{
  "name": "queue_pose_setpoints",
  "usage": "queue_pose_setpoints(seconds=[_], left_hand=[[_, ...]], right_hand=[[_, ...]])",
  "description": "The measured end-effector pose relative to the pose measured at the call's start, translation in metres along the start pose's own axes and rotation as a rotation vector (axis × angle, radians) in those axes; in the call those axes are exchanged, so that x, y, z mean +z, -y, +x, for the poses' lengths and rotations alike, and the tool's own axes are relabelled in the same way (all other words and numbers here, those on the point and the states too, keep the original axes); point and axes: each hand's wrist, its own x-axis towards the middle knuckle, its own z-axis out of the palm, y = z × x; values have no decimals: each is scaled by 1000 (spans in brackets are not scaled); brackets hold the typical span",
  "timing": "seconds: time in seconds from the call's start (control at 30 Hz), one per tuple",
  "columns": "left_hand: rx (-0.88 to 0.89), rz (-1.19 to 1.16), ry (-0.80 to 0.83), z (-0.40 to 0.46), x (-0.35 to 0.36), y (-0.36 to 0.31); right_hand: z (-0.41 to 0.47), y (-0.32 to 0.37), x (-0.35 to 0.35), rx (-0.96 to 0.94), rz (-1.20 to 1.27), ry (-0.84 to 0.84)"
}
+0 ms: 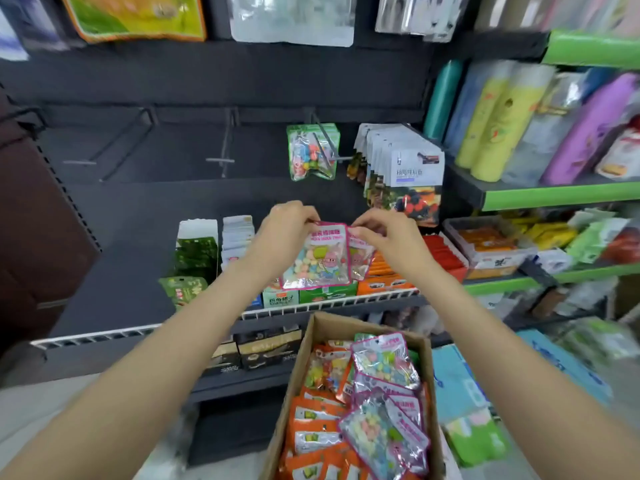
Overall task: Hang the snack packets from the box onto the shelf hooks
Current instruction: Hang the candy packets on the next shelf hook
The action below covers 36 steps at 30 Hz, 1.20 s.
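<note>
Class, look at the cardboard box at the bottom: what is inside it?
The cardboard box holds pink-edged candy packets lying on top of orange snack packets. Whatever lies beneath these layers, and the box's floor, is covered and cannot be seen.

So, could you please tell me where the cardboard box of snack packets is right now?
The cardboard box sits low and right of centre in the head view, below both forearms, in front of the white wire shelf rail.

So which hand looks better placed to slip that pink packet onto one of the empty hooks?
Probably the left hand. It pinches the front pink packet at its top edge, and the empty hooks lie up and to its left. The right hand holds a second packet behind.
</note>
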Motion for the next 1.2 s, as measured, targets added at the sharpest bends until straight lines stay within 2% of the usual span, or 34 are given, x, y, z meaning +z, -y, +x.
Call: queue_pose_setpoints(seconds=[0.1, 0.2, 0.3, 0.63, 0.77, 0.9, 1.2], left_hand=[[-82, -19, -86, 9, -14, 9], [-166, -86, -183, 14, -21, 14], [-187, -28, -235, 20, -26, 18], [-149, 115, -240, 45, -34, 26], [-132, 118, -213, 53, -30, 24], [-128, 111, -212, 58, -29, 22], [-125, 102, -243, 68, -28, 22]], right_hand=[[24, -5, 4, -2, 75, -12], [48, -3, 12, -5, 110, -110], [69, -2, 13, 42, 127, -152], [101, -10, 18, 108, 29, -200], [99, -12, 20, 88, -63, -267], [98, -17, 20, 70, -44, -312], [106, -13, 18, 51, -79, -307]])
